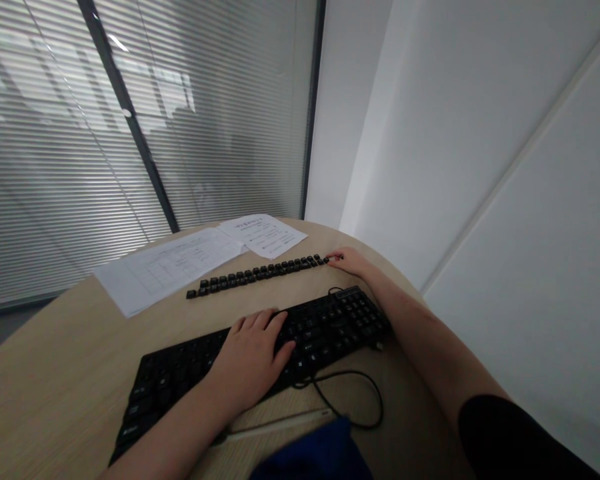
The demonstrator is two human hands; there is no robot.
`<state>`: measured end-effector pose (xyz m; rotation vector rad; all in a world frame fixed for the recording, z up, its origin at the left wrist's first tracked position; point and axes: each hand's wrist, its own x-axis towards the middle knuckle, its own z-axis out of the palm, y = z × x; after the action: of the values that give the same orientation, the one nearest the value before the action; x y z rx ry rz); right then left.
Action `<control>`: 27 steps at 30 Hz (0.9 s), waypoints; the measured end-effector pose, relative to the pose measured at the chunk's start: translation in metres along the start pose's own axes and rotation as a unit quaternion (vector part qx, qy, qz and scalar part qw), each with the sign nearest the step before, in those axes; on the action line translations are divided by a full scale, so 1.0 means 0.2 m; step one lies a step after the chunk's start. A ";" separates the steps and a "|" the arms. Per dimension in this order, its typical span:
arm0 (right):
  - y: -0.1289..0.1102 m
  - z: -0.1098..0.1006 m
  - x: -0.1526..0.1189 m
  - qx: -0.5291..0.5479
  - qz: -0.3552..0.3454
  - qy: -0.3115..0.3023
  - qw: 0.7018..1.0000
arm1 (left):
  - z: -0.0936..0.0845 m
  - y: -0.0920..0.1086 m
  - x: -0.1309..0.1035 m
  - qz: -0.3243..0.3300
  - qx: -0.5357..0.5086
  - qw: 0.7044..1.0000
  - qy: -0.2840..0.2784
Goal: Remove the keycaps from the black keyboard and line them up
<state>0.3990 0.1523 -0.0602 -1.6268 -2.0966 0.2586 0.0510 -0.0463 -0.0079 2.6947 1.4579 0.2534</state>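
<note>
My left hand [253,353] lies flat over the middle of a black keyboard [330,327], palm down with its fingers stretched out. Beyond the keyboard, loose black keycaps [253,275] are lined up in two rows on the table. At the right end of these rows is my right hand [349,260], its fingers closed around a small dark keycap [341,257]. The fingers partly hide that keycap. My left hand and forearm cover part of the keyboard's keys.
Printed paper sheets [175,263] lie behind the keycaps on the round wooden table [70,353]. A black cable [375,393] loops in front of the keyboard, near a thin pale stick-like tool [280,423]. A white wall [480,167] stands close on the right.
</note>
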 end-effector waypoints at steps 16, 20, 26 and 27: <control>-0.23 -0.28 -0.02 0.297 0.056 0.250 0.920 | 0.02 0.00 0.00 0.004 -0.004 1.000 0.007; -0.42 -0.36 -0.12 0.446 0.015 0.241 0.862 | 0.01 0.00 0.00 0.003 0.002 1.000 0.008; -0.58 -0.30 -0.45 0.429 0.090 0.101 0.893 | 0.01 0.01 -0.01 0.007 0.012 1.000 0.007; -0.60 -0.29 -0.50 0.438 0.096 0.084 0.890 | 0.02 0.01 -0.01 0.008 0.012 1.000 0.008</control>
<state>0.3420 0.0165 0.0173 -1.2101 -1.3453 0.9361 0.0521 -0.0482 -0.0109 2.7304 1.4526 0.2619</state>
